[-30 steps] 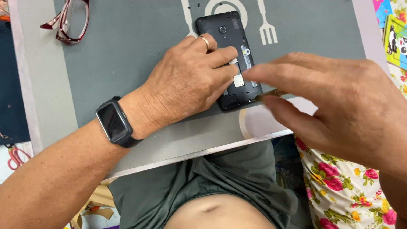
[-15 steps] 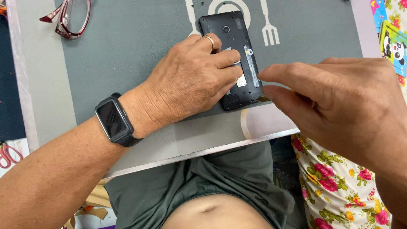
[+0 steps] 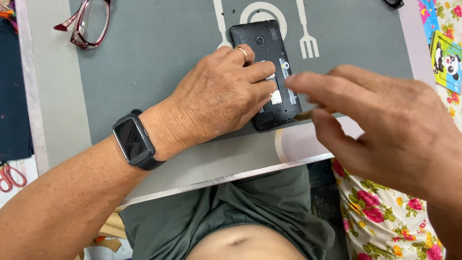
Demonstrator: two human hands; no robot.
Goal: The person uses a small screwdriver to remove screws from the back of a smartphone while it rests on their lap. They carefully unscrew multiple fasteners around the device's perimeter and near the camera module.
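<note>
- Two hands at the phone (image 3: 262,43) on the bench (image 3: 144,62).
- Left hand (image 3: 216,98): flat on the phone, grip released.
- Right hand (image 3: 385,127): at 3 o'clock, grip pinching a thin tool (image 3: 304,115).

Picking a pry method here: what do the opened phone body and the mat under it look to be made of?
The phone under the left hand looks like matte black moulded plastic: dull, no glare, screw holes. The mat seems a soft grey sheet, perhaps silicone or vinyl: flat, non-reflective, white printed cutlery shapes. The thin tool in the right hand looks brassy, unclear.
</note>
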